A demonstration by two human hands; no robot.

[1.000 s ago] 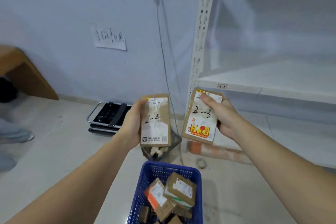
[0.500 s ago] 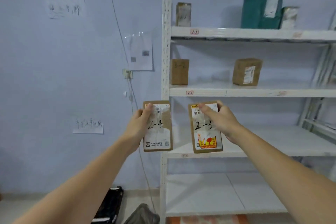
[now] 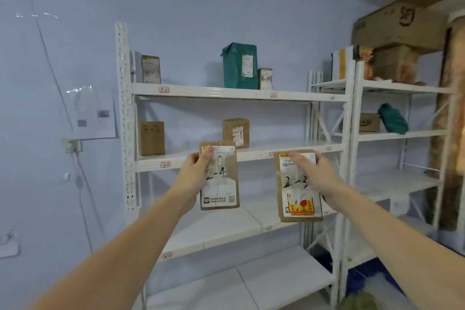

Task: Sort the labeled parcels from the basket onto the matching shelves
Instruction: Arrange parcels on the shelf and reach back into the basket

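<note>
Both arms are raised before the white shelving unit [image 3: 236,94]. The left hand [image 3: 195,173] grips a flat brown parcel marked 2-4 [image 3: 219,184], thumb across its label. The right hand [image 3: 318,176] grips a parcel marked 2-3 [image 3: 299,199] likewise. Both parcels stand upright, apart, level with the shelf tagged 3-2 [image 3: 165,164].

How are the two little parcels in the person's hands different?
The left parcel has "2-4" handwritten on it; the right parcel says "2-3". The right parcel's label ends in a red and yellow picture; the left parcel's ends in a QR code. The left parcel is held higher. Both are flat brown packets, held upright, one in each hand.
</note>
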